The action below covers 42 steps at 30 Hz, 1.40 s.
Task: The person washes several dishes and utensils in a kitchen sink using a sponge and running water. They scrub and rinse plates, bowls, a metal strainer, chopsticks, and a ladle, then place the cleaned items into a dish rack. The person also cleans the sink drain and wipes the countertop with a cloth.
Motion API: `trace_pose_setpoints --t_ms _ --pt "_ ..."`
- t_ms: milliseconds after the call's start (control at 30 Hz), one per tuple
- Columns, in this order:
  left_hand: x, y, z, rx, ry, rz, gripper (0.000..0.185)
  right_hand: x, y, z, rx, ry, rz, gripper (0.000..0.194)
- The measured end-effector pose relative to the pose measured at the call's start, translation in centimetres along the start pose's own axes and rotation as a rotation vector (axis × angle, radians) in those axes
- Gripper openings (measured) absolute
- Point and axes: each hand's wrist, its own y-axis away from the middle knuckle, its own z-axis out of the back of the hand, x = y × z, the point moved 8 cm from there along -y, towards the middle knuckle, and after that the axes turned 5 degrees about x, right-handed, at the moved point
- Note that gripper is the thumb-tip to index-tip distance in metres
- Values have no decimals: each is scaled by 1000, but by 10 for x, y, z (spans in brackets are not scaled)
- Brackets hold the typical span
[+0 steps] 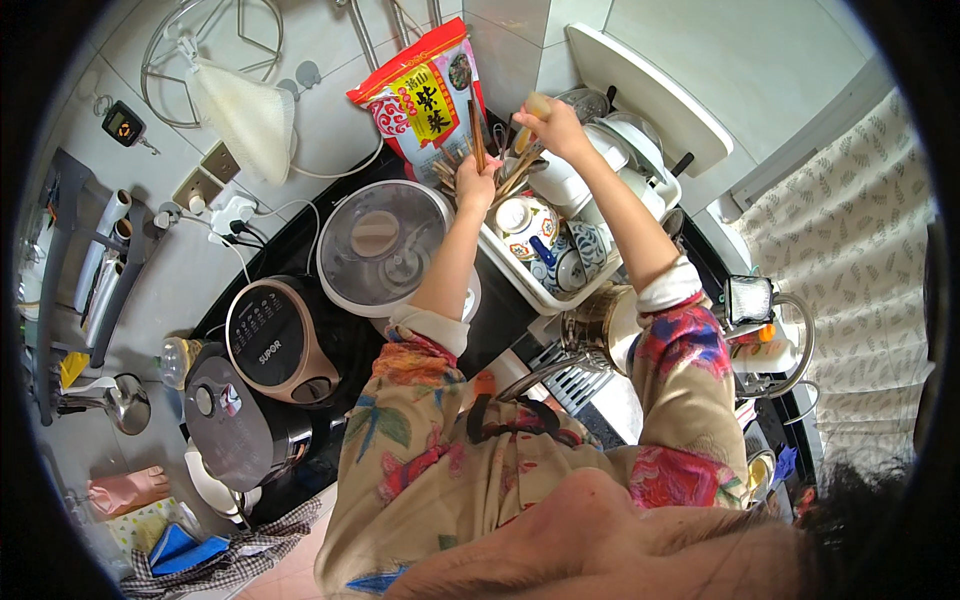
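My left hand is closed around several brown chopsticks that stand nearly upright, in front of a red and white seaweed packet. To its right, my right hand is raised over the back left part of a white dish rack and grips a utensil by its pale handle; the kind of utensil is unclear. More light wooden chopsticks and utensils stand between and below my hands. A flower-patterned bowl and blue-patterned crockery lie in the rack's near part.
Left of the rack stands an appliance with a clear round lid. A Supor cooker and another lidded appliance are further left. A white board leans behind the rack. A metal pot sits near my right forearm.
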Motion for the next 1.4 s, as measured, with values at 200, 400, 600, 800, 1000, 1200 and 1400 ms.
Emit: trace_pose_setpoints --t_ms 200,400,600,800,1000,1200,1400 --pt "0 5 0 -81 58 42 12 -40 -14 -21 132 -13 -229 26" --pt "-23 7 1 -80 162 -51 11 -40 -12 -21 77 157 -158 19" --pt "8 3 3 -50 -137 171 13 -30 1 -29 90 625 -89 18" --pt "29 8 5 -135 -195 100 10 21 12 -21 5 -30 139 30" --pt "28 8 -2 -23 -156 -28 27 70 43 -66 147 70 478 17" --pt "-6 45 4 36 220 14 46 61 46 -94 191 489 225 14" --pt "-111 124 -6 149 164 -262 36 126 119 -11 -59 381 258 58"
